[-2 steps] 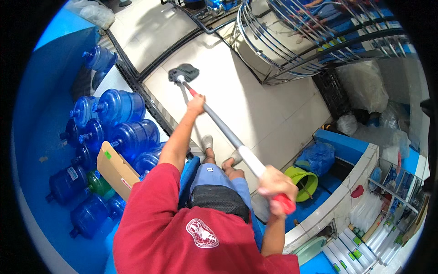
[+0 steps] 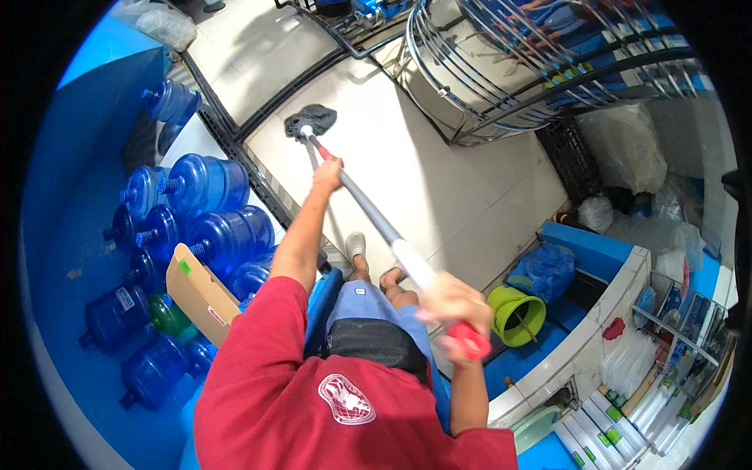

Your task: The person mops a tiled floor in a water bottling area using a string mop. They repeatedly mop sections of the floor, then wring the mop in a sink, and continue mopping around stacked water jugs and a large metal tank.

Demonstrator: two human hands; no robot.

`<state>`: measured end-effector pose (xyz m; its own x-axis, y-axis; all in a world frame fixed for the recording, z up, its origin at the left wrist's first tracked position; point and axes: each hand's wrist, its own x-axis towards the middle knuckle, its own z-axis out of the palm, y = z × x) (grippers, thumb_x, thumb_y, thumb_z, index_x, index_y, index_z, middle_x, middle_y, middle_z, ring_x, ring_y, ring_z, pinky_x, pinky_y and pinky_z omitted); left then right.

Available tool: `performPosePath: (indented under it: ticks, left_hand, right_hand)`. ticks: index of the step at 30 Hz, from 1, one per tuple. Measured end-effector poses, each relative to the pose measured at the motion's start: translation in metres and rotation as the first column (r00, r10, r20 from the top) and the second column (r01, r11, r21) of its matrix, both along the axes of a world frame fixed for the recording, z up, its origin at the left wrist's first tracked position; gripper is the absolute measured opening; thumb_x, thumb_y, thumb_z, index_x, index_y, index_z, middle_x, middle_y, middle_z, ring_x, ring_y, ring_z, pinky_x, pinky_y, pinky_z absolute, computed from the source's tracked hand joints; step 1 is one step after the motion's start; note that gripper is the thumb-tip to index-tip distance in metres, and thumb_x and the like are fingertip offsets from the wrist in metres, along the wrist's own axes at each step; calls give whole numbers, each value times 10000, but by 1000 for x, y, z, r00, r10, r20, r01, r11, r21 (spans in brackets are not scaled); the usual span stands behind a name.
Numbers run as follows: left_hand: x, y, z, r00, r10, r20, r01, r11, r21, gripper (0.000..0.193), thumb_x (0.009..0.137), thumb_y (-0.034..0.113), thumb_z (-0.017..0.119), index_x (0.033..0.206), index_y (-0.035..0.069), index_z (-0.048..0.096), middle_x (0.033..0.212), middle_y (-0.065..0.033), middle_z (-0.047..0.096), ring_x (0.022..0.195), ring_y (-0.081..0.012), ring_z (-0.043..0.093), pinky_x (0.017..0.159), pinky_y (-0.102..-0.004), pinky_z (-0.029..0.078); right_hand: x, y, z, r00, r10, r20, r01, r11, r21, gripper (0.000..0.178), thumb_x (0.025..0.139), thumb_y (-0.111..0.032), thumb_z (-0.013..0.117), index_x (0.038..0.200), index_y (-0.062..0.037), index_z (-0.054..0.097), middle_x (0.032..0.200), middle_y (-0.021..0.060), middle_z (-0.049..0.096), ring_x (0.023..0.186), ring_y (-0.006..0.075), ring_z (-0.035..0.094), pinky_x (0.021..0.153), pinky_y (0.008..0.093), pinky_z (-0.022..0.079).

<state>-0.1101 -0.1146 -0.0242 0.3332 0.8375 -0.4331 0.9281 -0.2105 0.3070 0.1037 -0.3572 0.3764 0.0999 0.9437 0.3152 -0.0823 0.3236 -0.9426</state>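
Note:
A mop (image 2: 368, 207) with a grey, white and red handle slants across the middle of the view. Its dark grey head (image 2: 317, 119) lies on the pale tiled floor at the upper left of the middle. My left hand (image 2: 329, 174) wraps round the handle low down, just above its red lower section. Around the upper end, by the red tip, my right hand (image 2: 458, 309) is closed; it looks slightly blurred. My left arm stretches forward, while the right one is bent close to my side.
Several large blue water bottles (image 2: 207, 180) are piled at left beside an open cardboard box (image 2: 202, 286). A lime-green bucket (image 2: 518, 315) stands right of my right hand, near a blue plastic bag (image 2: 542, 270). A curved metal rack (image 2: 470, 86) stands at upper right.
The mop head has slid slightly left and away from me. Both hands have shifted left with the handle, the right hand more than the left.

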Motion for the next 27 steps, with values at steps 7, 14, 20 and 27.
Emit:
performPosePath:
  ticks: [7, 14, 20, 27]
  left_hand:
    - [-45, 45, 25, 968, 156, 198, -169, 984, 51, 423, 748, 355, 737, 1102, 159, 614, 1080, -154, 651, 1008, -332, 630, 898, -421, 494]
    - [99, -58, 113, 896, -173, 410, 214, 975, -55, 360, 783, 421, 720, 834, 67, 684, 806, -138, 672, 820, -308, 658, 753, -402, 515]
    - [228, -144, 133, 567, -665, 487, 747, 664, 37, 299, 784, 383, 626, 726, 95, 683, 708, -144, 654, 683, -353, 640, 604, -459, 500]
    - [259, -141, 123, 532, -634, 561, 737, 673, 61, 250, 753, 335, 625, 656, 104, 631, 647, -146, 625, 666, -372, 626, 620, -472, 501]
  right_hand:
    - [-42, 92, -30, 929, 280, 243, -327, 928, 179, 159, 585, -109, 670, 676, -58, 550, 631, 106, 517, 591, 299, 519, 576, 401, 427]
    - [97, -9, 55, 988, 73, 134, -84, 993, 77, 132, 593, -128, 642, 650, -69, 538, 601, 81, 530, 569, 258, 555, 595, 359, 456]
    - [162, -60, 119, 982, -37, -187, 123, 870, 477, 191, 828, -87, 651, 658, -48, 575, 558, 73, 561, 455, 169, 560, 457, 280, 481]
    - [202, -61, 97, 930, 360, -78, -238, 749, 618, 186, 828, -80, 632, 652, -42, 585, 552, 67, 551, 445, 166, 549, 447, 282, 479]
